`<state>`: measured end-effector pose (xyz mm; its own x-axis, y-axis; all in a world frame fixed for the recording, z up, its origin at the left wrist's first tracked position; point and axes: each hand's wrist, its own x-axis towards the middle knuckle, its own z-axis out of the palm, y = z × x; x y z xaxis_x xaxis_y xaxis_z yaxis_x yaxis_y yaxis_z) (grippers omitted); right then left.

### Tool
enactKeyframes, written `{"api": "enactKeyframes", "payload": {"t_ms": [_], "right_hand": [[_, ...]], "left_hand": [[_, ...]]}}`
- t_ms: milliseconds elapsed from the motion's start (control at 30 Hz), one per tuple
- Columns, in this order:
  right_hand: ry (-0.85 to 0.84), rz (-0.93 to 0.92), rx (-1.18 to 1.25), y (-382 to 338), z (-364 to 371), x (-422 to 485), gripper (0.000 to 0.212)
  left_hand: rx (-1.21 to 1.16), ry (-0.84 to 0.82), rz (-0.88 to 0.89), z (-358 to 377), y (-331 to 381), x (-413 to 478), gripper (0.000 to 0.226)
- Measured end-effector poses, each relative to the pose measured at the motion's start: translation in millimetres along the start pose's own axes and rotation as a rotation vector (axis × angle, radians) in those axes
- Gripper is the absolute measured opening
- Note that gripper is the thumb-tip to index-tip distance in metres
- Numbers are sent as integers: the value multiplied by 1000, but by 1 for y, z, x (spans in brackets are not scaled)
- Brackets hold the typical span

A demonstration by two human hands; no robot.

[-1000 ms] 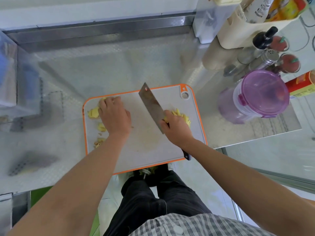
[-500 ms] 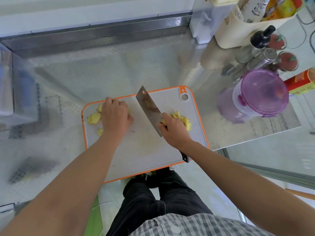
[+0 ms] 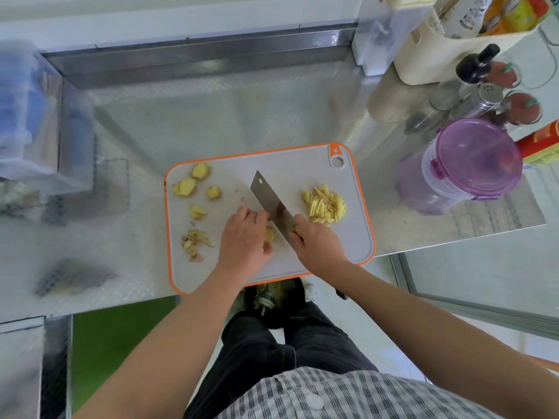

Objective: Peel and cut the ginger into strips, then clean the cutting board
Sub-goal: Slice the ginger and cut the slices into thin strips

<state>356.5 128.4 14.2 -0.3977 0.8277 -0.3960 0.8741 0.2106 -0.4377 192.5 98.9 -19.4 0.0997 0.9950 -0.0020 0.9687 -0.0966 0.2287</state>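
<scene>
Steel-bladed cleaver (image 3: 272, 204) is gripped in the right hand (image 3: 319, 243), whose fingers are wrapped round the handle close to the blade. The black butt of the handle pokes out past the wrist, over the near edge of the board. The blade angles away and to the left, its edge down on the board. Just left of it, the left hand (image 3: 245, 240) is curled knuckles-up over a ginger piece (image 3: 269, 234), holding it down on the board. A yellow bit of the piece shows between the fingers and the blade, and the knuckles are touching or nearly touching the flat of the blade.

Both hands work over the near middle of the grey cutting board (image 3: 348, 237), which has an orange rim and a hanging hole at its far right corner. To the right of the blade lies a heap of cut ginger strips (image 3: 324, 204). On the board's left side several ginger slices (image 3: 184, 186) are scattered, with brownish peelings (image 3: 195, 241) nearer the person.

The board lies on a shiny metal tabletop (image 3: 211, 122). Well off to the right stand a purple-lidded container (image 3: 475, 158), a metal shaker (image 3: 490, 95), a dark-capped bottle (image 3: 475, 66), a cream caddy (image 3: 429, 49) and a red box (image 3: 541, 143).
</scene>
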Motion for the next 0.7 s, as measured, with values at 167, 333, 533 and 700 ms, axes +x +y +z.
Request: {"api": "enactKeyframes", "payload": {"t_ms": [167,333,533,700], "right_hand": [[-21,-22,-65,-2,7,-18,16],[-48,-16,-113,-9,5,-19,14],[-1,-35,-104,-14,-2,-21,13],[-11,-60,-132,-18,-3,-23,12]], "left_hand": [[-15,21,-71,4,8,-14,38],[-71,90,-53,1,6,-29,33],[-147,67,-39,9,5,-29,21],[-64,14,18,9,4,-25,30]]}}
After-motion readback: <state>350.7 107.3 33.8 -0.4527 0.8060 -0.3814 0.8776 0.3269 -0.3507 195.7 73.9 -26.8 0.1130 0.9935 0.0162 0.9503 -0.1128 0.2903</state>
